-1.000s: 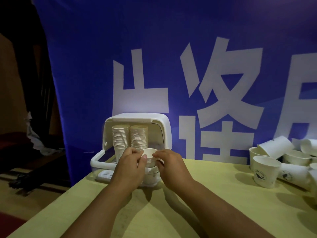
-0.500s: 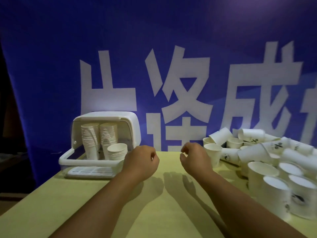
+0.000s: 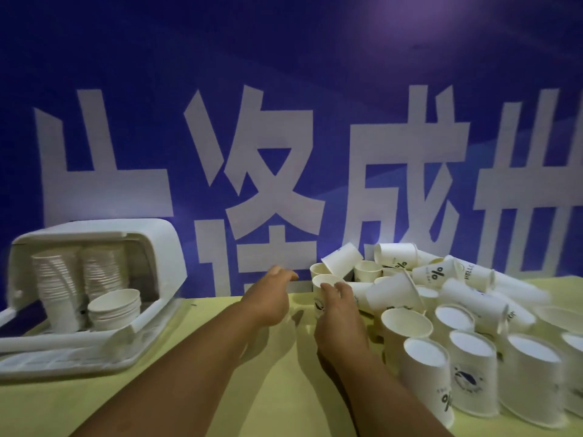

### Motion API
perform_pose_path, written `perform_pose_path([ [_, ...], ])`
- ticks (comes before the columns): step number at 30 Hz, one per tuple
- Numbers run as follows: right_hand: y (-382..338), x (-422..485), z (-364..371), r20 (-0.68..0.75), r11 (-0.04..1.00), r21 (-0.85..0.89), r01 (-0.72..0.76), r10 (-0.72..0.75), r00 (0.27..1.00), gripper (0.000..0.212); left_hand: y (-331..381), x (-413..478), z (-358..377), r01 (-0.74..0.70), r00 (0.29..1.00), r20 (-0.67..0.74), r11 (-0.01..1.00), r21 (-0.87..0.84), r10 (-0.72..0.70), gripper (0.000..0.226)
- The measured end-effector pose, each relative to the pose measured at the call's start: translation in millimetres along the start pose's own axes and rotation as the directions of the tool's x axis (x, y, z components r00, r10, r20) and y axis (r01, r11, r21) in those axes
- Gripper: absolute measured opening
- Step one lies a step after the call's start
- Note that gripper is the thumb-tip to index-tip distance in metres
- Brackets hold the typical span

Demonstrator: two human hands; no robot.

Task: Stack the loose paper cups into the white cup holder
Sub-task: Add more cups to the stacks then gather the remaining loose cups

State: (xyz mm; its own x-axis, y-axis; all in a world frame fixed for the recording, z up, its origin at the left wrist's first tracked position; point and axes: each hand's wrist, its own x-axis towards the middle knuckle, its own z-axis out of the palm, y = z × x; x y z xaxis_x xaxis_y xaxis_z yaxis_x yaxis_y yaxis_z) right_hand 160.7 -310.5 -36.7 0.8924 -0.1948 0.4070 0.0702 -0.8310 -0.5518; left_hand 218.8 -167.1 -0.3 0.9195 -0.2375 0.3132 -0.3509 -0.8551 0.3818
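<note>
At centre frame, moved off holder [image 3: 157,247] (lower left) over to pile [image 3: 441,310] (lower right). R hand [image 3: 339,305]: wrapped round upright cup [image 3: 328,280] at pile edge. L hand [image 3: 271,298]: loose, empty. Prev. cup seated on short stack [image 3: 113,307] in holder; next pick begun.

White cups [image 3: 424,375] with dark printed marks; white holder [image 3: 157,247]; yellow-green table [image 3: 274,389]; blue banner [image 3: 284,58], white characters.

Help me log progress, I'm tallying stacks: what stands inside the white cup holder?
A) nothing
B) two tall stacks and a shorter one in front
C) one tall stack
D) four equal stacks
B: the white cup holder shows a left tall stack and a right tall stack side by side, with a short stack in front.
</note>
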Motion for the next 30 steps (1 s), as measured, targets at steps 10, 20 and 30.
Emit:
perform_pose_path([
  [10,19.5,22.8,12.9,-0.02,0.958,-0.277,-0.07,0.067,0.998,0.06,31.3,60.5,34.5,-0.026,0.992,0.121,0.998,-0.057,0.033,0.031],
  [20,6.1,11.8,13.4,-0.152,0.999,-0.016,-0.046,0.043,0.987,0.041,-6.7,25.4,2.4,0.138,0.985,-0.109,0.99,0.014,-0.136,0.016],
  [30,-40.7,-6.8,7.6,-0.082,0.992,0.094,0.079,-0.071,0.994,0.028,-63.5,-76.0,-68.7,0.126,0.969,-0.221,0.991,0.047,-0.113,0.011],
])
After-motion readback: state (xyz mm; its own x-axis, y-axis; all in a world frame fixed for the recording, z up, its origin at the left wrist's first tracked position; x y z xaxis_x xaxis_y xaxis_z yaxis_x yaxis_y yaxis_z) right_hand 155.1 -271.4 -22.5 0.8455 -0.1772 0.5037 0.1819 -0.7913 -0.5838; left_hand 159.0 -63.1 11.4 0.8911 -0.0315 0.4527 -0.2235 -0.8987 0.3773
